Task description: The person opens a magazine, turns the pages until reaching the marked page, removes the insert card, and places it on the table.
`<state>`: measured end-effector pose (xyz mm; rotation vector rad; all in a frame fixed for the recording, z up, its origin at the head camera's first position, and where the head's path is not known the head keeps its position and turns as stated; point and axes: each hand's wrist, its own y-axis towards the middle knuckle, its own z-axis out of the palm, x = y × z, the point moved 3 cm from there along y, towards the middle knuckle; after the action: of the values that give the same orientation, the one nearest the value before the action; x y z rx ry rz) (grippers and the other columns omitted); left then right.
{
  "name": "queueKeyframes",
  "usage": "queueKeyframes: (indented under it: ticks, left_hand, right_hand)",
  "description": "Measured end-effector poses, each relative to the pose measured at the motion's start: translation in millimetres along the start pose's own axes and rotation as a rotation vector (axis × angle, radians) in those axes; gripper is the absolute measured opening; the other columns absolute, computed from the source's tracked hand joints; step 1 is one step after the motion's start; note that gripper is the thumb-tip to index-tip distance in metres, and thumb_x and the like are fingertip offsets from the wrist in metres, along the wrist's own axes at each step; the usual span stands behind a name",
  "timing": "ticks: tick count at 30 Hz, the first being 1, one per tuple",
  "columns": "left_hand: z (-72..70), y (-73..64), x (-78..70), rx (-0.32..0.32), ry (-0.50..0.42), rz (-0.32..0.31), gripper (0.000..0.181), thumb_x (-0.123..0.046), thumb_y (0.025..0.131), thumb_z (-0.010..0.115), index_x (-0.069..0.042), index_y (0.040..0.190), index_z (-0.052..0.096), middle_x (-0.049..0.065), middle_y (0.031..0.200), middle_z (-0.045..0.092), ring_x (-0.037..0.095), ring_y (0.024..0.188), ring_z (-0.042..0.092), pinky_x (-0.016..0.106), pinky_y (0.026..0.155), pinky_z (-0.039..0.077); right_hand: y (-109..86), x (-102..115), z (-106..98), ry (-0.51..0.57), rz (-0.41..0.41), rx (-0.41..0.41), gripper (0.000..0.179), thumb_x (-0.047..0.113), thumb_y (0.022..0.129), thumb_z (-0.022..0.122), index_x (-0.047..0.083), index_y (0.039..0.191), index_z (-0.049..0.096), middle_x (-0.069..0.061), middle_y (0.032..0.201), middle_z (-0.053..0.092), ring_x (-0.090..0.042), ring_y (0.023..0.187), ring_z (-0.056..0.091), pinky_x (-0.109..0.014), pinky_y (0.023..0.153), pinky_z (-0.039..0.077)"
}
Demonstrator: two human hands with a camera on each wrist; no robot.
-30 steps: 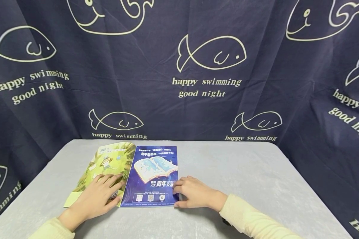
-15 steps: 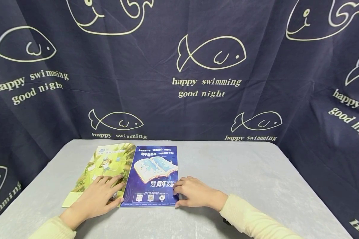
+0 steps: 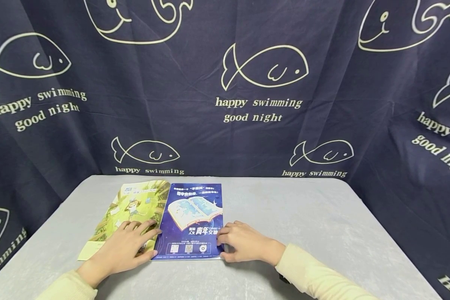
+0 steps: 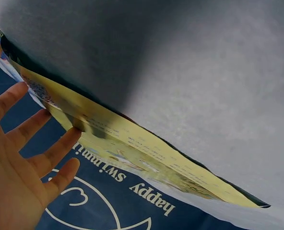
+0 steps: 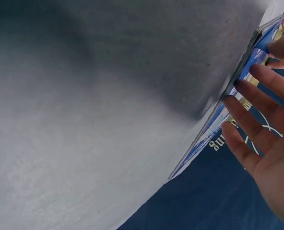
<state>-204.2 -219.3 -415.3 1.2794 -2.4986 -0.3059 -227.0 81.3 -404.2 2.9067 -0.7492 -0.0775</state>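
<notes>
A magazine lies spread on the table, with a green illustrated page at left and a dark blue page at right. My left hand rests flat on the lower part of the green page, its fingertips near the fold. In the left wrist view the fingers are spread over the yellow-green paper. At the blue page's right edge, my right hand holds the lower corner between bent fingers and thumb. The right wrist view has the thumb at that corner, where the blue paper bends up slightly.
A light grey table carries the magazine, which sits left of its middle. Dark blue curtains printed with fish and lettering close off the back and sides. Pale yellow sleeves cover both forearms.
My left hand has shifted slightly right toward the fold, and the green page has flattened a little leftward. My right thumb has slid a little right at the corner; the right arm stays put.
</notes>
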Motion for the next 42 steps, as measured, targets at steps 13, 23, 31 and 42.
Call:
queueKeyframes:
  ticks: [13,23,31,42]
  left_hand:
    - [1.1,1.1,0.9,0.029,-0.012,0.0,0.048,-0.059,0.078,0.057,-0.028,0.115,0.061,0.001,0.121,0.057,0.026,0.104,0.053,0.048,0.083,0.041]
    - [0.6,6.0,-1.7,0.008,-0.022,0.078,0.045,-0.053,0.076,0.061,-0.024,0.111,0.062,0.001,0.119,0.059,0.022,0.106,0.053,0.044,0.087,0.04]
    - [-1.7,7.3,-4.1,0.002,-0.02,0.101,0.044,-0.052,0.076,0.061,-0.024,0.11,0.063,0.0,0.116,0.06,0.021,0.102,0.054,0.043,0.084,0.041]
    - [0.6,8.1,-7.2,0.002,-0.026,0.085,0.052,-0.063,0.077,0.054,-0.025,0.112,0.062,-0.001,0.113,0.061,0.023,0.101,0.055,0.044,0.083,0.04]
  right_hand:
    - [1.0,-2.7,2.9,-0.033,-0.021,-0.053,0.02,0.03,0.076,0.066,0.021,0.094,0.067,0.008,0.097,0.064,-0.007,0.089,0.056,-0.02,0.074,0.042]
    - [3.3,-4.9,4.7,-0.048,-0.03,-0.102,0.016,0.026,0.074,0.069,0.021,0.089,0.066,0.011,0.089,0.061,-0.005,0.079,0.052,-0.017,0.067,0.038]
    - [4.9,-7.2,5.6,-0.036,-0.016,-0.115,0.012,0.027,0.076,0.067,0.022,0.087,0.068,0.012,0.087,0.062,-0.003,0.079,0.054,-0.016,0.068,0.038]
    - [6.9,-8.7,2.0,-0.033,-0.003,-0.157,0.011,0.028,0.077,0.067,0.022,0.086,0.068,0.012,0.082,0.062,-0.003,0.075,0.055,-0.016,0.066,0.039]
